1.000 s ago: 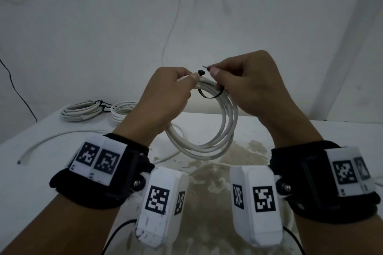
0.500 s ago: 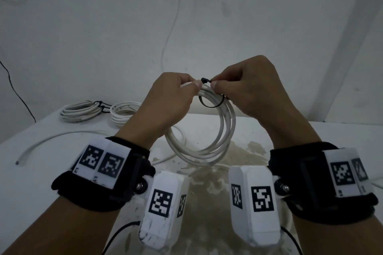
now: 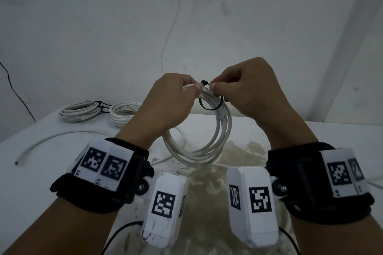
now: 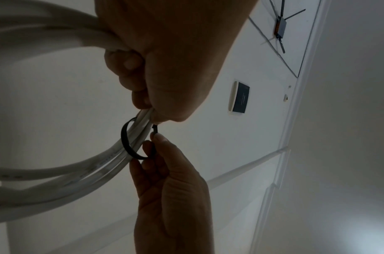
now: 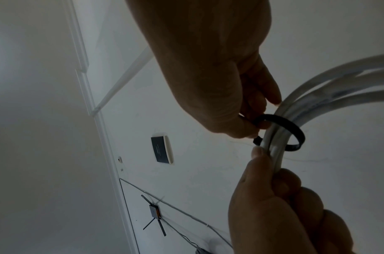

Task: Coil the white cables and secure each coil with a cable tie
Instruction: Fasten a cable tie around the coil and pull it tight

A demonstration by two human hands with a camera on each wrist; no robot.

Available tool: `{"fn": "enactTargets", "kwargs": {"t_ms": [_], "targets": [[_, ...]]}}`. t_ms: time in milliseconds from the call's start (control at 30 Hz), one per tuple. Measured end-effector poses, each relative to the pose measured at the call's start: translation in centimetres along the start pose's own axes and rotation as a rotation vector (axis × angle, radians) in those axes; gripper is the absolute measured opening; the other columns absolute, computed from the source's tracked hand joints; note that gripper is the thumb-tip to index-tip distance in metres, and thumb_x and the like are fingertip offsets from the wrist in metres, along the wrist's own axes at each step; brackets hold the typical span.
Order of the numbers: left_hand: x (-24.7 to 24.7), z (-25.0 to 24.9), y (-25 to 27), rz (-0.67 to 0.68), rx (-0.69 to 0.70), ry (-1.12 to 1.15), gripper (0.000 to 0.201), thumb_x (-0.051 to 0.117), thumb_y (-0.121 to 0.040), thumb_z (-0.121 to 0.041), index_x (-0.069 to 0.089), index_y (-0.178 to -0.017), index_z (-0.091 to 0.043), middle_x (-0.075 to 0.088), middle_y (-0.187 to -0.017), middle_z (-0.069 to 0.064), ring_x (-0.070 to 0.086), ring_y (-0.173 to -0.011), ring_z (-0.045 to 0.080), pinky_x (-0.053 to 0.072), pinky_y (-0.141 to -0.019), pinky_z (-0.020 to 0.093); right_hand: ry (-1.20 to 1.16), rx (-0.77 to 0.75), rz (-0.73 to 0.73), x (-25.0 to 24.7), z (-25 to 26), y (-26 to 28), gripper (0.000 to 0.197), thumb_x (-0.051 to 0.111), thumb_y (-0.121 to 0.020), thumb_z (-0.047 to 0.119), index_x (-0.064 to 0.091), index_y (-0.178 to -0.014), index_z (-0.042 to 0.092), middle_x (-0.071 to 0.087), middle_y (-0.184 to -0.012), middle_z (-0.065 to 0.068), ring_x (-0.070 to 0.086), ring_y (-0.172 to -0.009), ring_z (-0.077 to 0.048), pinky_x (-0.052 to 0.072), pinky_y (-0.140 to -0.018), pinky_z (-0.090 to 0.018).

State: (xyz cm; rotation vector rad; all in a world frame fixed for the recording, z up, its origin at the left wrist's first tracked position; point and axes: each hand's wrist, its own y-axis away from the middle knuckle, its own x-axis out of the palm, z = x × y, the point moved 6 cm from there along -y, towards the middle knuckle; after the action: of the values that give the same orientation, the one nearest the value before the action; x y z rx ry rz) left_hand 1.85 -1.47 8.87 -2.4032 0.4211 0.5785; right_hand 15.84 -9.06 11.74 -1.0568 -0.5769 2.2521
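A coil of white cable [image 3: 221, 130] hangs in the air above the table, gripped at its top by my left hand [image 3: 176, 99], whose fingers curl round the strands. A black cable tie [image 3: 209, 105] loops loosely round the strands just right of that grip. My right hand [image 3: 244, 93] pinches the tie beside its small black head [image 3: 204, 82]. The left wrist view shows the tie [image 4: 127, 142] as a wide loop round the cable [image 4: 78, 168], the right hand [image 4: 165, 171] below it. The right wrist view shows the same tie [image 5: 291, 135] and cable [image 5: 317, 99].
Two finished white coils [image 3: 80, 108] [image 3: 122, 112] lie at the table's back left, the first with a black tie. A loose white cable [image 3: 51, 138] runs across the left of the white table [image 3: 24, 182]. A brown stain [image 3: 211, 192] marks the table's middle.
Both hands and the coil have sunk slightly. The right hand's pinch has moved in close to the tie's head, and the tail tip no longer sticks out above it.
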Motion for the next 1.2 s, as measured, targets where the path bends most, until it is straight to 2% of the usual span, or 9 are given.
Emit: {"fn": "enactTargets", "kwargs": {"t_ms": [100,200,333,567,700,800,967,1100,1200], "targets": [[0.1,-0.3,0.1,0.021,0.046,-0.074,0.024,0.055,-0.098,-0.034,0.073,-0.087,-0.022,0.058,-0.062,-0.008,0.052,-0.057,0.009,0.042,-0.059,0.027,-0.044,0.026,0.004,0.1,-0.2,0.0,0.002,0.077,-0.076,0.018,0.077,-0.077,0.020,0.069,-0.062,0.007,0.064,-0.062,-0.009,0.058,-0.069,-0.036],[0.3,-0.5,0.1,0.054,0.078,-0.126,0.022,0.055,-0.099,-0.035,0.073,-0.091,-0.025,0.061,-0.068,-0.009,0.055,-0.060,0.008,0.044,-0.060,0.028,-0.094,0.062,0.017,0.4,-0.6,-0.1,0.016,0.079,-0.078,0.023,0.072,-0.092,0.020,0.073,-0.070,0.001,0.070,-0.069,-0.014,0.059,-0.077,-0.039],[0.1,-0.6,0.1,0.090,0.106,-0.171,0.021,0.054,-0.099,-0.034,0.072,-0.095,-0.026,0.060,-0.066,-0.008,0.051,-0.055,0.007,0.039,-0.057,0.026,-0.084,0.065,0.086,1.0,-0.6,0.0,0.022,0.076,-0.085,0.020,0.072,-0.106,0.019,0.073,-0.071,0.002,0.070,-0.067,-0.014,0.061,-0.077,-0.040],[0.3,-0.7,0.2,0.136,0.137,-0.217,0.022,0.054,-0.099,-0.036,0.073,-0.096,-0.027,0.067,-0.075,-0.005,0.061,-0.065,0.012,0.049,-0.064,0.033,-0.040,0.050,0.158,1.2,-0.5,0.2,0.010,0.070,-0.087,0.015,0.074,-0.087,0.024,0.070,-0.069,0.004,0.068,-0.071,-0.012,0.053,-0.073,-0.028],[0.4,-0.7,0.1,0.128,0.134,-0.197,0.022,0.055,-0.098,-0.036,0.073,-0.092,-0.027,0.064,-0.067,-0.005,0.057,-0.060,0.011,0.048,-0.061,0.033,-0.035,0.052,0.128,1.2,-0.5,0.2,0.006,0.072,-0.085,0.018,0.073,-0.083,0.023,0.073,-0.073,0.001,0.071,-0.074,-0.015,0.058,-0.079,-0.036],[0.3,-0.7,0.1,0.132,0.126,-0.153,0.023,0.055,-0.098,-0.039,0.073,-0.089,-0.027,0.064,-0.067,-0.005,0.059,-0.063,0.015,0.056,-0.069,0.041,-0.035,0.046,0.090,1.2,-0.5,0.0,0.005,0.074,-0.083,0.019,0.072,-0.080,0.022,0.072,-0.072,0.000,0.071,-0.073,-0.016,0.059,-0.079,-0.039],[-0.1,-0.4,0.0,0.130,0.107,-0.143,0.023,0.056,-0.098,-0.037,0.075,-0.090,-0.025,0.062,-0.063,-0.012,0.057,-0.063,0.009,0.051,-0.067,0.036,-0.028,0.027,0.074,1.7,-0.4,0.0,0.005,0.075,-0.082,0.022,0.071,-0.080,0.021,0.072,-0.070,0.002,0.070,-0.072,-0.014,0.058,-0.077,-0.036],[-0.5,-0.1,-0.1,0.123,0.070,-0.126,0.024,0.054,-0.099,-0.032,0.075,-0.090,-0.024,0.063,-0.069,-0.014,0.059,-0.068,0.002,0.042,-0.063,0.024,-0.030,-0.015,0.124,1.9,0.2,0.1,0.013,0.073,-0.086,0.028,0.073,-0.096,0.020,0.070,-0.074,0.004,0.067,-0.074,-0.010,0.052,-0.074,-0.025],[-0.6,0.0,0.0,0.125,0.054,-0.117,0.024,0.054,-0.099,-0.032,0.075,-0.091,-0.025,0.064,-0.071,-0.013,0.058,-0.068,0.001,0.039,-0.063,0.020,-0.043,-0.013,0.193,1.9,0.3,0.3,0.018,0.072,-0.088,0.024,0.073,-0.104,0.016,0.073,-0.079,0.002,0.070,-0.078,-0.012,0.053,-0.078,-0.025]]}}
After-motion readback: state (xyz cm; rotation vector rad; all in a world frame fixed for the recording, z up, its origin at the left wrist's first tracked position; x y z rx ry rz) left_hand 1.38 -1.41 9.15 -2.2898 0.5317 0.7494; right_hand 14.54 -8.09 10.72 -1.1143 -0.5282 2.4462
